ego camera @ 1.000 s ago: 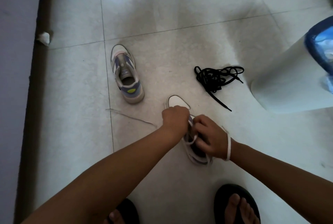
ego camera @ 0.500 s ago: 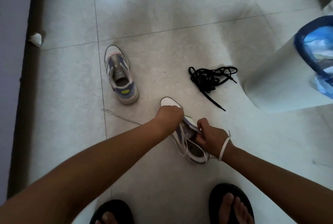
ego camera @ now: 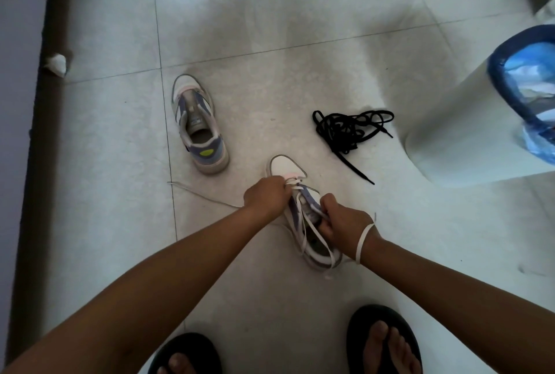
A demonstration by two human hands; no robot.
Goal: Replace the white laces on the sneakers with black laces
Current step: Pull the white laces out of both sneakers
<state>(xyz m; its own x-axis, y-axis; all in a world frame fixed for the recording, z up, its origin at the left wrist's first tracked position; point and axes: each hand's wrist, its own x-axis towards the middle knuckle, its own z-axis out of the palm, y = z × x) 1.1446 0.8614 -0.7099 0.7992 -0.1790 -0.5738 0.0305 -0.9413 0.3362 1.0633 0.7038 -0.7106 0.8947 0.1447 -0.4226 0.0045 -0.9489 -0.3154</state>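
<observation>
One sneaker (ego camera: 199, 127) was already stripped, the near sneaker (ego camera: 303, 214) half unlaced, its white lace (ego camera: 318, 235) gripped by left hand (ego camera: 267, 197) and right hand (ego camera: 342, 225), black laces (ego camera: 348, 130) left unthreaded

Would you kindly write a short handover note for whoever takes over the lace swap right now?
Left hand grips the near sneaker by its toe-end lacing. Right hand pinches its white lace, which hangs loose and partly pulled out.
The far sneaker stands unlaced; a loose white lace lies on the floor beside it.
The black laces lie bundled on the floor, untouched.
Left: finish unlacing the near sneaker, then thread black laces into both.
</observation>
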